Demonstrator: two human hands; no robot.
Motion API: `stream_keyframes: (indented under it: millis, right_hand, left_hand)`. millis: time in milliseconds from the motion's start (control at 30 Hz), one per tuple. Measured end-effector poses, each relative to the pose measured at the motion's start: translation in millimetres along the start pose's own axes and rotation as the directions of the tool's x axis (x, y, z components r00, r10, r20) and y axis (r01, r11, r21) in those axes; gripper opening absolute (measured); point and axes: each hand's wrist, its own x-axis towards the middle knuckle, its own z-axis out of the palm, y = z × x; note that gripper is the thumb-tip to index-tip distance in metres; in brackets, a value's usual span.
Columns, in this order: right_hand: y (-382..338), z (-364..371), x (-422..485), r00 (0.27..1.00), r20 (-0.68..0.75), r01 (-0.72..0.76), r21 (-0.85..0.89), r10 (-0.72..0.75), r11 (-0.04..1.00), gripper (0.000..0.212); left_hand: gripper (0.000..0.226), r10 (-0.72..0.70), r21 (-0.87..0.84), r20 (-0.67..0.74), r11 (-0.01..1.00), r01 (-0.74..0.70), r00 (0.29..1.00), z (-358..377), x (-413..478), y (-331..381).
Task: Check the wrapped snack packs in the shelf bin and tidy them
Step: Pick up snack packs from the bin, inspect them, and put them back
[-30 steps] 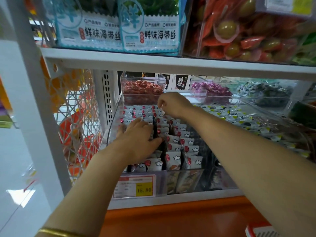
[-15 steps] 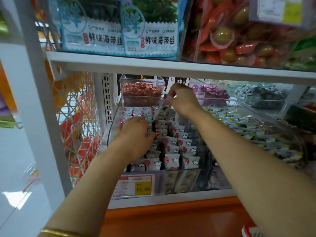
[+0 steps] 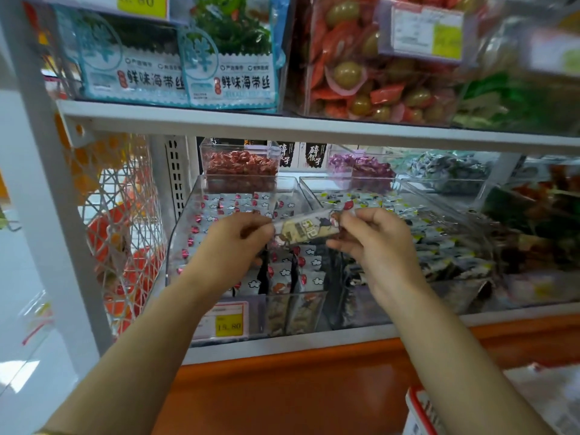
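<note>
A: What is nearest to the camera?

B: The orange panel point(image 3: 282, 387) under the shelf. Above it, a yellow price label point(image 3: 228, 324) sits on the front of the clear bin point(image 3: 168, 262).

A: And the hands?

B: Both reach over the bin. The left hand point(image 3: 232, 243) pinches the left end of one snack pack point(image 3: 306, 229) between thumb and curled fingers. The right hand point(image 3: 376, 249) pinches the right end in the same way.

A: Where is this pack exactly?

B: It is in the air, almost level, with the right end a little higher. It is just above the rows of wrapped packs point(image 3: 309, 265), which stand upright in the bin. I cannot tell if it touches them.

A: What is beside the bin?

B: On the right there is a second clear bin point(image 3: 405, 188) with darker packs inside.

A: And further back?

B: A tub of red sweets point(image 3: 240, 164) and next to it purple sweets point(image 3: 361, 163). Highest is the upper shelf point(image 3: 282, 125), which carries blue seaweed bags point(image 3: 229, 67).
</note>
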Motion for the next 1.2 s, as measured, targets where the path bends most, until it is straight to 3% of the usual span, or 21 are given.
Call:
stream_keyframes:
  millis: [133,333,533,700,833,967,1100,1200]
  right_hand:
    - [-1.7,-10.9,-4.3,0.988,0.112,-0.133,0.215,0.11,0.968,0.009]
    - [-1.2,-17.0,-2.5,0.972,0.123,-0.229,0.325,0.199,0.918,0.013]
    - [2.5,-16.1,1.5,0.966,0.115,-0.257,0.391,0.23,0.884,0.01]
    - [3.4,-16.2,2.1,0.963,0.087,-0.267,0.455,0.255,0.849,0.008]
    - [7.1,-17.1,2.2,0.987,0.027,-0.16,0.345,0.16,0.925,0.009]
    - [9.2,-17.0,-0.2,0.999,-0.025,0.035,0.076,-0.033,0.997,0.016]
    - [7.3,-12.9,-3.7,0.995,0.02,0.095,-0.02,-0.094,0.995,0.029]
    - [9.2,-12.1,-5.7,0.984,0.089,0.163,-0.138,-0.152,0.977,0.012]
  left_hand:
    - [0.02,-0.161,-0.284,-0.016,0.947,0.15,0.987,0.9,0.4,-2.8]
    - [0.014,-0.227,-0.653,0.063,0.727,0.212,0.972,1.1,1.6,-1.7]
    - [0.013,-0.228,-0.709,-0.008,0.688,0.155,0.974,3.9,1.0,0.1]
    - [0.01,-0.186,-0.685,0.02,0.713,0.149,0.982,4.8,0.7,3.1]
    - [0.013,-0.172,-0.652,0.025,0.744,0.146,0.985,3.6,1.1,2.1]
    - [0.011,-0.171,-0.672,0.151,0.705,0.228,0.974,2.7,0.0,-0.3]
    - [0.017,-0.168,-0.566,0.047,0.808,0.165,0.985,5.4,0.5,-2.3]
    - [0.013,-0.169,-0.587,0.029,0.795,0.154,0.985,5.5,1.0,-2.5]
